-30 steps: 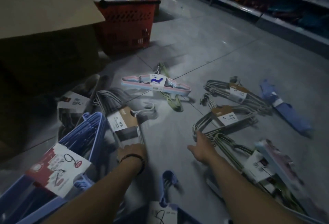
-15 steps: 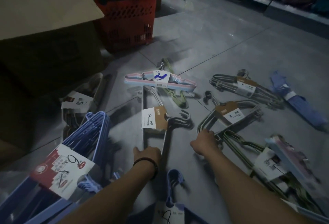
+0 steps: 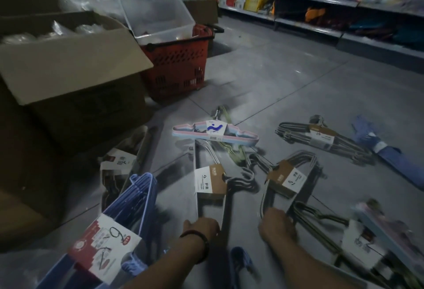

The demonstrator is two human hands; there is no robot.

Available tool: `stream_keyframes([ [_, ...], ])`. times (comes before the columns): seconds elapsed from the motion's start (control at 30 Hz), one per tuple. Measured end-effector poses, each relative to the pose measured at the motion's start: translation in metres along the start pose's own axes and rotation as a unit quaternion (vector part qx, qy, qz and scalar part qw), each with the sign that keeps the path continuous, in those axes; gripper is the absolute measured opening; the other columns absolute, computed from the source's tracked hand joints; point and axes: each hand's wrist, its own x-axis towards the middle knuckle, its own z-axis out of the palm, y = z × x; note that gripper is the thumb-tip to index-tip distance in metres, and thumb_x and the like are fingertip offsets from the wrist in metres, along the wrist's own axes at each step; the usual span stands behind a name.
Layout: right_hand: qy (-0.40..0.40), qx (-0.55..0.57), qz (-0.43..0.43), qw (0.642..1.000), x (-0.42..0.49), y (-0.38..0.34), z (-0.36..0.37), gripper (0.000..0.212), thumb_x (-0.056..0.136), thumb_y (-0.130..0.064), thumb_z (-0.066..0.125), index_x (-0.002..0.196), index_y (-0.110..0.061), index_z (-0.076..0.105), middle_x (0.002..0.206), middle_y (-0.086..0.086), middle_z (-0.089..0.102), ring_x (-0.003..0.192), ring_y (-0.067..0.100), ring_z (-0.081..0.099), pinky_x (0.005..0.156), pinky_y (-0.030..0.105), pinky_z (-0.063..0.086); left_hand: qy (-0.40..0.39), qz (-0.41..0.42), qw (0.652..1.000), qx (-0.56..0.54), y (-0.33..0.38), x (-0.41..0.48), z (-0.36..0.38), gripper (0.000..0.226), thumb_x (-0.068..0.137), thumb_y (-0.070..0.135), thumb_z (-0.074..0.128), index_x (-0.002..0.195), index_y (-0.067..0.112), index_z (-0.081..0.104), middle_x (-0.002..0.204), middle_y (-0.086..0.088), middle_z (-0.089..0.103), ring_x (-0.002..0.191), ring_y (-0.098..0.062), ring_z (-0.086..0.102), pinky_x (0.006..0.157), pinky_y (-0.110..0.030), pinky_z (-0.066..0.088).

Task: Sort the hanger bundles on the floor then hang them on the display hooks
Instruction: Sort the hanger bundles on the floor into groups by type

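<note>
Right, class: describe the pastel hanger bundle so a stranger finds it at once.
Find the red shopping basket beside the cardboard box. On the floor in front of it lies the pastel hanger bundle. Unlike the grey wire bundles nearby, it is pink and pale blue, with a blue squiggle on its label.

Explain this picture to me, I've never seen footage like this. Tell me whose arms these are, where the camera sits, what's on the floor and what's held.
No machine here: one camera sits on a person's head, looking forward and down, so the two bare arms are that person's own. The left hand grips the near end of a pale bundle of hangers with a brown-and-white card; the right hand grips a dark bundle beside it. More bundles lie on the tiled floor: a pink bundle just beyond, a blue bundle at the left. A cardboard box and a red basket stand behind, shop shelves at the back.
</note>
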Motion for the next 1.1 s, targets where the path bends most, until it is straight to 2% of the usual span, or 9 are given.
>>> stream_keyframes([
  [0.23, 0.194, 0.178, -0.062, 0.963, 0.015, -0.013, -0.094, 0.033, 0.099, -0.031, 0.064, 0.124, -0.011, 0.068, 0.134, 0.02, 0.053, 0.113, 0.038, 0.06, 0.086, 0.034, 0.047, 0.073, 0.025, 0.98, -0.183, -0.002, -0.02, -0.034, 0.024, 0.097, 0.033, 0.06, 0.118, 0.031, 0.073, 0.13, 0.003, 0.067, 0.116, -0.02, 0.062, 0.104, -0.041, 0.053],
  [0.33, 0.261, 0.251, -0.106, 0.926, 0.01, -0.008, -0.152, 0.023, 0.098, -0.036, 0.066, 0.111, -0.018, 0.071, 0.116, 0.014, 0.066, 0.101, 0.037, 0.064, 0.084, 0.038, 0.05, 0.079, 0.042, 0.969, -0.229, 0.0, -0.025, -0.045, 0.023, 0.097, 0.027, 0.063, 0.116, 0.03, 0.075, 0.133, 0.001, 0.062, 0.122, -0.022, 0.057, 0.099, -0.032, 0.053],
  [0.43, 0.263, 0.419, -0.13, 0.859, -0.003, 0.001, -0.194, 0.03, 0.093, -0.042, 0.069, 0.089, -0.013, 0.064, 0.079, 0.006, 0.067, 0.07, 0.029, 0.067, 0.065, 0.032, 0.057, 0.101, 0.051, 0.955, -0.275, 0.002, -0.027, -0.065, 0.023, 0.094, 0.032, 0.067, 0.115, 0.027, 0.076, 0.123, 0.001, 0.071, 0.11, -0.019, 0.066, 0.092, -0.03, 0.055],
  [0.5, 0.254, 0.54, -0.13, 0.792, -0.014, 0.006, -0.215, 0.035, 0.088, -0.041, 0.073, 0.08, -0.008, 0.063, 0.072, 0.01, 0.065, 0.067, 0.035, 0.071, 0.059, 0.047, 0.064, 0.113, 0.049, 0.925, -0.36, 0.001, -0.029, -0.076, 0.026, 0.095, 0.032, 0.069, 0.118, 0.02, 0.072, 0.11, 0.0, 0.075, 0.091, -0.015, 0.072, 0.078, -0.03, 0.059],
  [0.6, 0.202, 0.635, -0.155, 0.729, -0.037, 0.007, -0.251, 0.027, 0.095, -0.025, 0.073, 0.075, -0.008, 0.067, 0.056, 0.008, 0.058, 0.043, 0.023, 0.06, 0.044, 0.033, 0.055, 0.137, 0.036, 0.873, -0.466, -0.003, -0.037, -0.094, 0.036, 0.095, 0.027, 0.071, 0.127, 0.015, 0.063, 0.108, -0.002, 0.072, 0.084, -0.017, 0.071, 0.068, -0.03, 0.06],
  [0.73, 0.096, 0.703, -0.198, 0.677, -0.073, -0.002, -0.296, 0.026, 0.098, -0.024, 0.069, 0.079, -0.006, 0.069, 0.066, 0.013, 0.051, 0.036, 0.015, 0.042, 0.035, 0.018, 0.032, 0.252, 0.051, 0.855, -0.451, -0.016, -0.058, -0.131, 0.058, 0.091, 0.038, 0.076, 0.139, 0.017, 0.052, 0.13, -0.005, 0.059, 0.116, -0.025, 0.062, 0.098, -0.039, 0.054],
  [0.83, 0.016, 0.741, -0.206, 0.639, -0.086, -0.008, -0.306, 0.033, 0.099, -0.031, 0.067, 0.073, -0.011, 0.071, 0.078, 0.011, 0.057, 0.035, 0.008, 0.036, 0.034, 0.014, 0.026, 0.26, -0.007, 0.799, -0.542, -0.027, -0.074, -0.154, 0.072, 0.091, 0.05, 0.073, 0.145, 0.013, 0.045, 0.138, -0.012, 0.056, 0.12, -0.031, 0.059, 0.105, -0.05, 0.05],
  [1.0, -0.112, 0.798, -0.236, 0.543, -0.089, -0.013, -0.303, 0.026, 0.101, -0.038, 0.057, 0.085, -0.018, 0.064, 0.073, -0.003, 0.067, 0.031, 0.002, 0.035, 0.029, 0.012, 0.02, 0.098, -0.121, 0.711, -0.686, -0.021, -0.107, -0.143, 0.068, 0.086, 0.071, 0.063, 0.118, 0.011, 0.062, 0.113, -0.012, 0.062, 0.095, -0.025, 0.059, 0.08, -0.038, 0.056],
  [1.1, -0.217, 0.811, -0.275, 0.468, -0.081, -0.018, -0.292, 0.027, 0.097, -0.042, 0.054, 0.089, -0.017, 0.058, 0.071, -0.004, 0.069, 0.025, 0.003, 0.037, 0.025, 0.012, 0.024, -0.069, -0.063, 0.594, -0.799, -0.01, -0.115, -0.137, 0.074, 0.082, 0.075, 0.065, 0.113, 0.007, 0.058, 0.115, -0.019, 0.065, 0.1, -0.031, 0.064, 0.099, -0.042, 0.052],
])
